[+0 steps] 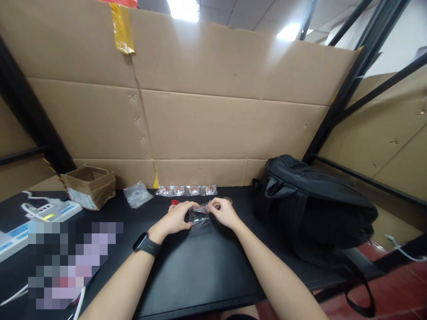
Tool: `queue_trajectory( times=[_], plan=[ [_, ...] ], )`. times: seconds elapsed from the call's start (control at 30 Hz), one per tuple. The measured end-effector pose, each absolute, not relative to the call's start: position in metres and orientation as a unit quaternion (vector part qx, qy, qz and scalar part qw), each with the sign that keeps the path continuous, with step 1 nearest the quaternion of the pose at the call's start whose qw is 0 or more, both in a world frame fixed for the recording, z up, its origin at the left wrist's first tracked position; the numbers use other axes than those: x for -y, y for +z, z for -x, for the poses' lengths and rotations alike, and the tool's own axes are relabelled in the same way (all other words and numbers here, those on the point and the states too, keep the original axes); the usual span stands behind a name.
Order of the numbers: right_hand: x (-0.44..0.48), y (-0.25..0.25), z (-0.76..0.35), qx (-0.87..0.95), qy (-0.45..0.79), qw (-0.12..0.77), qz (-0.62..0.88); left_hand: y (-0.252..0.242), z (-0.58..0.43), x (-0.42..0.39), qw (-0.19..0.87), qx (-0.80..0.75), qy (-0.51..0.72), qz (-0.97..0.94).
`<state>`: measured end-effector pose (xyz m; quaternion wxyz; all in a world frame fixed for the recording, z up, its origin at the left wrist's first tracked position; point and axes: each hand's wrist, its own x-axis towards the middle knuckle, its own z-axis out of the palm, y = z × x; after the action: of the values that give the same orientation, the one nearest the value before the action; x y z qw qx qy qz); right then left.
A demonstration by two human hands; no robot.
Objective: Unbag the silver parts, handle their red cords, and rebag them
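My left hand (178, 217), with a black watch on its wrist, holds the left side of a clear plastic bag (200, 218) over the black table. The fingers of my right hand (223, 211) are pinched on the bag's upper right edge. What lies inside the bag is too small to tell. Several clear packets with round silvery items (194, 190) stand in a row behind my hands. A small red item (175, 202) lies just behind my left hand, and a ring-shaped thing, partly hidden, is beside my right hand.
An open cardboard box (96, 189) and a pile of clear bags (137, 194) are at the back left. White power strips (63, 211) lie on the left. A black backpack (316, 204) fills the right side, before a cardboard wall (200, 124).
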<state>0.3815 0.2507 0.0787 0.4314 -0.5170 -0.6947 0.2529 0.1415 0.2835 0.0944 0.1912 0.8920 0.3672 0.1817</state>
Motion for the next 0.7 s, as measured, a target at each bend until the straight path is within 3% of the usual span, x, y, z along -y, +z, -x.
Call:
queue_trajectory(
  times=[0.17,0.3,0.7],
  plan=[
    [-0.251,0.080,-0.382,0.677,0.270,0.438,0.526,0.103,-0.143,-0.276,0.211,-0.351,0.196,-0.891],
    [-0.250,0.082,-0.384,0.703,0.217,0.404,0.544,0.107,-0.152,-0.272,0.221,-0.391,0.276,-0.850],
    [-0.250,0.079,-0.384,0.677,0.145,0.340,0.636,0.091,-0.167,-0.273,0.236,-0.482,0.325,-0.778]
  ],
)
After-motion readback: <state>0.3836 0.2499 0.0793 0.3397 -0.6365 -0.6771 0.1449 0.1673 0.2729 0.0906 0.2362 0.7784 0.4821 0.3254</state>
